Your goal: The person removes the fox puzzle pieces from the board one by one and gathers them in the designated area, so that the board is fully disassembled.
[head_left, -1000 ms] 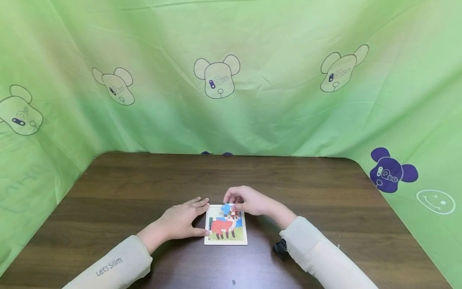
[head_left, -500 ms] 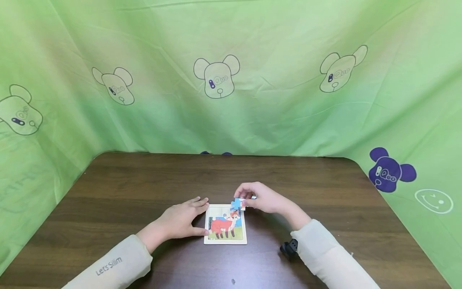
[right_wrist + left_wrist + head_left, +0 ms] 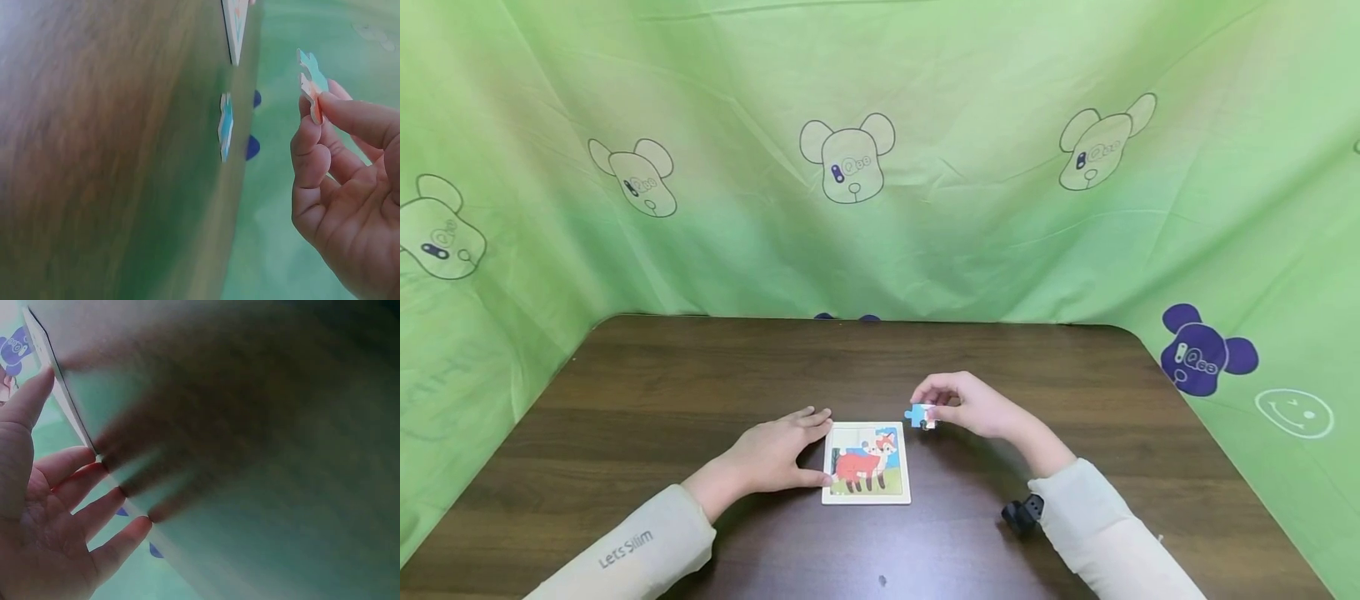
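A square jigsaw puzzle (image 3: 859, 467) with a pale frame lies on the table, showing a red-orange animal on grass. Its upper left part is bare and pale. My left hand (image 3: 778, 454) rests at the puzzle's left edge, fingers spread and straight, thumb and fingertips touching the frame. Right of the puzzle, my right hand (image 3: 981, 406) pinches a blue, white and orange puzzle piece (image 3: 314, 87) between thumb and fingers, raised off the table. A second, blue puzzle piece (image 3: 225, 128) lies on the table beneath that hand; in the head view it is mostly hidden.
The brown wooden table (image 3: 737, 367) has rounded far corners. Green cloth (image 3: 970, 250) with printed bear heads hangs behind it and at both sides. A black device (image 3: 1022, 515) sits at the right wrist.
My right hand has lifted the puzzle piece from over the puzzle's upper right and carried it right, past the frame. The left hand has stayed at the puzzle's left edge.
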Demonstrator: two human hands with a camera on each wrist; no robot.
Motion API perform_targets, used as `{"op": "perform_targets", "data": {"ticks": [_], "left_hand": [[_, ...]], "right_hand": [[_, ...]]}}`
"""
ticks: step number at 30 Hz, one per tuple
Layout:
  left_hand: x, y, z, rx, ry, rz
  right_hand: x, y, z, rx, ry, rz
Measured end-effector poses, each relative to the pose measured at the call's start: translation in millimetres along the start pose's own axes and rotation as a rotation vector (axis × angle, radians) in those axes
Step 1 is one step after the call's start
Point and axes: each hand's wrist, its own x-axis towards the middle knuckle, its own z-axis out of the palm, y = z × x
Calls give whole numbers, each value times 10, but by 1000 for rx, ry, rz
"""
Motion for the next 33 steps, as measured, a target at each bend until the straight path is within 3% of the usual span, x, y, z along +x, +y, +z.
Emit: {"op": "perform_targets", "data": {"ticks": [14, 33], "left_hand": [[12, -8, -12, 7, 1, -2], [2, 1, 12, 6, 14, 3]], "right_hand": [[-106, 182, -192, -47, 81, 24], [-206, 342, -233, -47, 34, 78]]}}
